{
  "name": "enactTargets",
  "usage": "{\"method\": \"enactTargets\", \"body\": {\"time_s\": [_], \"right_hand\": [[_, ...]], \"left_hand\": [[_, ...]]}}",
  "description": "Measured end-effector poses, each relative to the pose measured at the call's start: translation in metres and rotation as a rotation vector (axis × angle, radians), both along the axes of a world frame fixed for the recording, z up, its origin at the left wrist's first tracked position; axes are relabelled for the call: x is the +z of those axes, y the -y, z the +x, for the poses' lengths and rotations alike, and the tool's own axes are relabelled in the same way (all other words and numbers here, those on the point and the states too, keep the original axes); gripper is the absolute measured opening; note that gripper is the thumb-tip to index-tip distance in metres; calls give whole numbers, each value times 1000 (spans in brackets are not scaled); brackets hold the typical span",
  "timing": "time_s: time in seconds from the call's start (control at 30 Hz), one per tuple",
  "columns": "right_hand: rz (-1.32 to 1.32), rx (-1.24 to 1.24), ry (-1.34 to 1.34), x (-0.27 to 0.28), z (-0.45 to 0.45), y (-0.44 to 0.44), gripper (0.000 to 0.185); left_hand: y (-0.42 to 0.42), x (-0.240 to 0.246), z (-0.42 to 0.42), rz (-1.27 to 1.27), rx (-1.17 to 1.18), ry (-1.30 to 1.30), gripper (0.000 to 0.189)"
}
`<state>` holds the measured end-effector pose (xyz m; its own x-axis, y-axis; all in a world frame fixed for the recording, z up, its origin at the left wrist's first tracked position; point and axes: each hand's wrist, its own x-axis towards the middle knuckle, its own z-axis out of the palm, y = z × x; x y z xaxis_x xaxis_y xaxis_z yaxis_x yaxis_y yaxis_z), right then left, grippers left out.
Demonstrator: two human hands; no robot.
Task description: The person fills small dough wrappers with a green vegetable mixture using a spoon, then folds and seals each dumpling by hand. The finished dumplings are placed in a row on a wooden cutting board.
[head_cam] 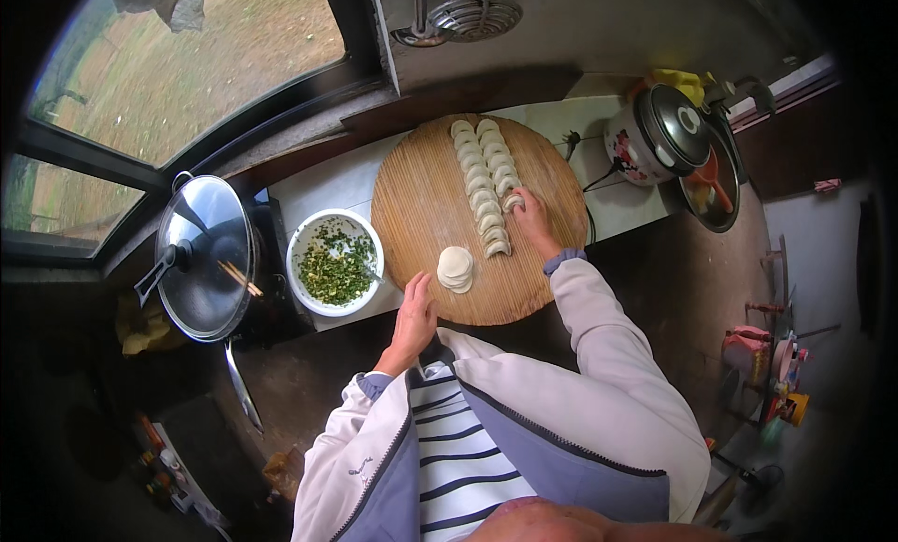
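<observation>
My right hand [534, 219] has its fingertips on a folded dumpling [513, 202] at the near end of the right-hand row. Two rows of dumplings [479, 183] run up the round wooden board [415, 184], and the left row reaches closer to me. A small stack of round dough wrappers [456, 267] lies at the front of the board. Beside that stack, at the board's near left edge, my left hand [415, 321] holds nothing. To its left is a white bowl [290, 242] of chopped green filling, with a utensil handle at its rim.
At the left stands a wok with a glass lid [203, 258], with chopsticks [240, 278] by it and its handle [242, 388] jutting toward me. A floral electric pot [624, 149] stands right of the board, its cord nearby. Beyond it a metal basin [729, 212] holds a red ladle [712, 181].
</observation>
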<state>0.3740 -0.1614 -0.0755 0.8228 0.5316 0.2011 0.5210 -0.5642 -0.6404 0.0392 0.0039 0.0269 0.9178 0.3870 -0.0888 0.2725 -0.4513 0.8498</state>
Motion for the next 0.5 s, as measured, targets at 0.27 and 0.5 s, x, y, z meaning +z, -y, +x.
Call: {"method": "enactTargets", "body": {"time_s": [0.27,0.5], "right_hand": [[5,47,4,-31,20,-1,30],[-30,72,41,-18,20,-2,32]], "left_hand": [[-5,-12,-10,-18,71,-16,52],[-3,-9,-5,-42,49,-24,49]]}}
